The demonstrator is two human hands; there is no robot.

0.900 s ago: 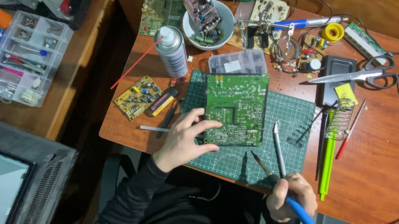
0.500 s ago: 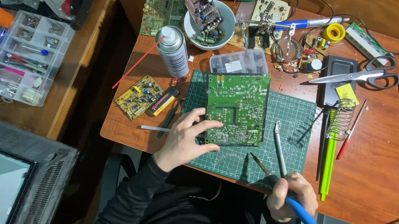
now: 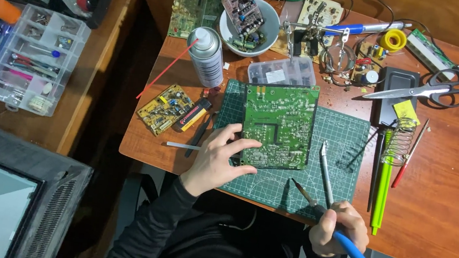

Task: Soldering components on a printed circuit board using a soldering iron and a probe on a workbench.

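My left hand (image 3: 215, 162) pins green circuit board (image 3: 277, 126) on cutting mat (image 3: 344, 136) | right hand (image 3: 337, 230) fisted round blue soldering iron (image 3: 343, 240) | risk: tip, probably hot, near tweezers (image 3: 326, 172); board could slide under loose fingers.

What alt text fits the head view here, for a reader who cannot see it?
A person's left hand steadies a green circuit board on a green cutting mat, while the right hand holds a blue-handled soldering iron, its tip just off the board. A spray can, scissors and smaller boards crowd the wooden desk.
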